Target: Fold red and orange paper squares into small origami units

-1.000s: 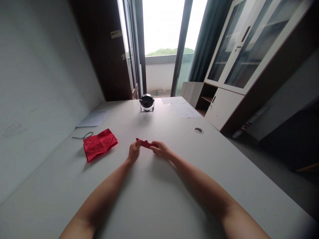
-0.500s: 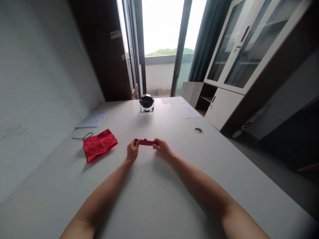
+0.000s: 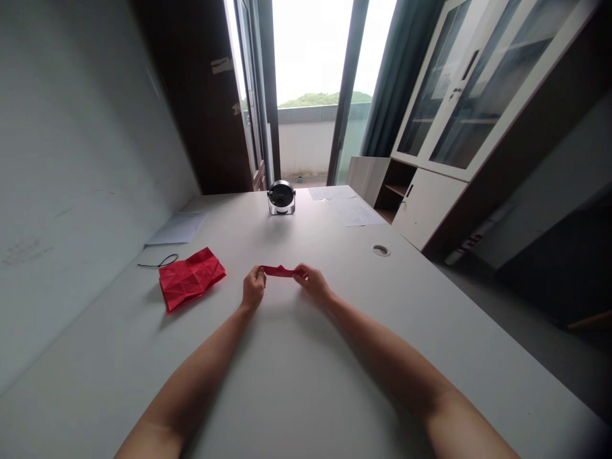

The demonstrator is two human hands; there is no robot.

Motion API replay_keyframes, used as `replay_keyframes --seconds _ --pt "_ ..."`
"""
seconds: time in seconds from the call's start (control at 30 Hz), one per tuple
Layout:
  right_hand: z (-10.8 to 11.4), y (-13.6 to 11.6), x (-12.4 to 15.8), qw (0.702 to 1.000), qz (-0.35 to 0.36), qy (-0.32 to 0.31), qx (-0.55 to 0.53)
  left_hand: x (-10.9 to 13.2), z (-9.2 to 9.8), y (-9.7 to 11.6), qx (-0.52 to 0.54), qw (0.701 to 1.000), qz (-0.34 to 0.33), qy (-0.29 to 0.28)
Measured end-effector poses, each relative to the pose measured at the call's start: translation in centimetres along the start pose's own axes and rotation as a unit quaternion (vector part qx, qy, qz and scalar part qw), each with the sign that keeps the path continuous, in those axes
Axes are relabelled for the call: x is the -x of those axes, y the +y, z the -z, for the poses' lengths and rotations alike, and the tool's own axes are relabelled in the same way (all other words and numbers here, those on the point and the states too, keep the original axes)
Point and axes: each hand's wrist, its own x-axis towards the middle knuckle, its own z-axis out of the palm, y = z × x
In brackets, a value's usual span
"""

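Observation:
A small folded strip of red paper point(image 3: 278, 271) is held just above the grey table point(image 3: 296, 357) in the middle of the view. My left hand point(image 3: 253, 287) pinches its left end. My right hand point(image 3: 313, 282) pinches its right end. Both hands have their fingers closed on the paper, which lies nearly level between them. A larger creased red paper sheet point(image 3: 190, 276) lies flat on the table to the left of my left hand, apart from it.
A small round desk fan point(image 3: 281, 197) stands at the far middle of the table. White papers point(image 3: 178, 227) lie at the far left, more sheets point(image 3: 348, 208) at the far right. A black cord loop point(image 3: 160, 261) lies by the wall. A cable hole point(image 3: 381, 250) sits at right.
The red strip has turned from tilted to nearly level and thinner-looking. Both hands have shifted slightly away from me and a little apart, still pinching its ends.

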Motion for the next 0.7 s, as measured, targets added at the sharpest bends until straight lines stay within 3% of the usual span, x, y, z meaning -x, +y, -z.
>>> replay_keyframes --seconds 0.27,0.7 --pt "0.3 -0.1 0.0 0.997 0.035 0.009 0.071 0.0 -0.1 -0.1 0.031 0.999 -0.002 -0.011" --pt "1.0 0.7 -0.3 0.986 0.081 0.0 0.144 -0.6 -0.1 -1.4 0.059 0.998 0.02 0.023"
